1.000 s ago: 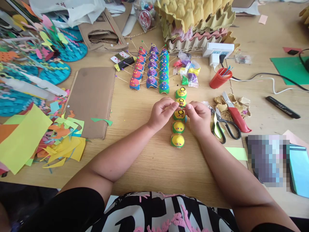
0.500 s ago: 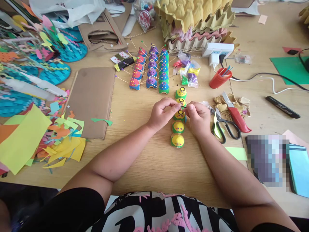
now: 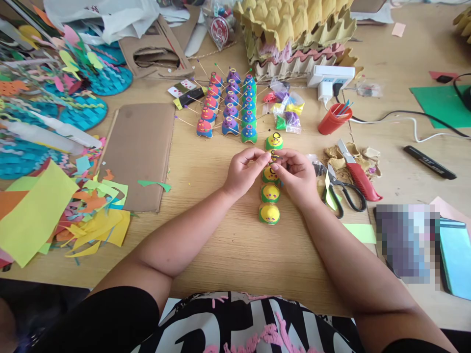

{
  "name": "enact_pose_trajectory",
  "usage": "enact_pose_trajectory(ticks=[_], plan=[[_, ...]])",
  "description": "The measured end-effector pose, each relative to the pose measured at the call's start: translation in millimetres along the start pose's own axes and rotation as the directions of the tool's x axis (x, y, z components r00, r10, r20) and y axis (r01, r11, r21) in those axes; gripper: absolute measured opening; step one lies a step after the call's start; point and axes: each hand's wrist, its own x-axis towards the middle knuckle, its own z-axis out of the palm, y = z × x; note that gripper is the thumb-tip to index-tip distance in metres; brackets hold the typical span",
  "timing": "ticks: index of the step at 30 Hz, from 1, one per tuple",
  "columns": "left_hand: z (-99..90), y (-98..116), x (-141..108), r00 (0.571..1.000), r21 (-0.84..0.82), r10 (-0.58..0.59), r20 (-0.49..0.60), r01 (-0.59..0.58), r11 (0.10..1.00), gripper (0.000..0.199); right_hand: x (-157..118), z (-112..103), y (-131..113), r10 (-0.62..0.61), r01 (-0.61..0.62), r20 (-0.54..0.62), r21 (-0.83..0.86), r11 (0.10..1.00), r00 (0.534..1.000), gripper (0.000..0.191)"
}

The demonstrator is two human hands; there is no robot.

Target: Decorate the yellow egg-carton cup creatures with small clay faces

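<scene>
Between the fingertips of both hands is a thin black strip (image 3: 273, 158), perhaps modelling clay, partly hidden by the fingers. My left hand (image 3: 243, 174) pinches it from one side, and my right hand (image 3: 299, 179) pinches it from the other. Both are just above a row of egg-carton caterpillar segments (image 3: 270, 193), yellow on top and green below, with small smiling faces. Black rings lie on the far segments of this row; the two nearest me show none. My fingers partly cover the second segment from the far end.
Red, purple and blue caterpillars (image 3: 230, 112) with stick feelers stand beyond the hands. To the right are scissors (image 3: 344, 189), a red utility knife (image 3: 362, 181) and a red cup (image 3: 333, 120). Cardboard (image 3: 138, 152) and paper scraps (image 3: 99, 230) lie left. Egg trays (image 3: 294, 24) are stacked behind.
My right fingers have moved slightly left and closer to my left fingertips, so less of the black strip shows between them. The view has shifted a little.
</scene>
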Motion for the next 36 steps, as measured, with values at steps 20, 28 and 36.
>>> enact_pose_trajectory(ticks=[20, 28, 36], plan=[[0.8, 2.9, -1.1, 0.999, 0.033, -0.014, 0.029, 0.013, 0.999, 0.055, 0.3, -0.7, -0.9, -0.034, 0.026, -0.097, -0.084, 0.996, 0.995, 0.047], [-1.6, 1.2, 0.2, 1.000, 0.014, -0.019, 0.022, 0.018, 1.000, 0.053, 0.6, 0.2, -4.4, -0.011, 0.003, -0.111, -0.078, 0.997, 0.994, 0.052], [0.2, -1.3, -0.1, 0.997, -0.059, -0.049, 0.061, 0.053, 0.997, 0.049, -0.6, -1.2, -4.4, -0.010, -0.005, -0.121, -0.124, 0.992, 0.993, 0.055]])
